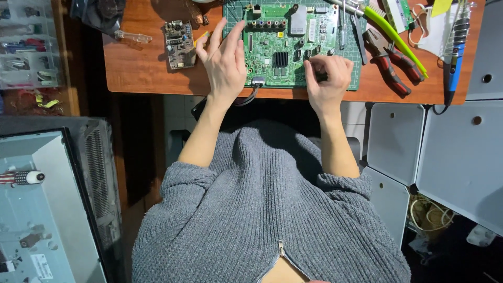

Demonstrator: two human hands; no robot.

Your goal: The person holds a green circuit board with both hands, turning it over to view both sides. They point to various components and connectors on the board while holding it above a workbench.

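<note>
A large green circuit board [285,36] lies on a green cutting mat [356,73] on a wooden desk [136,71]. My left hand [225,60] rests flat on the board's left edge, fingers spread. My right hand [327,76] is curled at the board's lower right, pinching a small dark part or tool that is mostly hidden. A black cable [246,97] hangs from the board's lower edge between my hands.
A smaller brown circuit board [179,44] lies left of my left hand. Red-handled pliers [390,60], a yellow-green tool [395,39] and a blue soldering iron [455,52] lie to the right. An opened appliance chassis [47,204] sits lower left; grey cabinet panels [456,157] stand at right.
</note>
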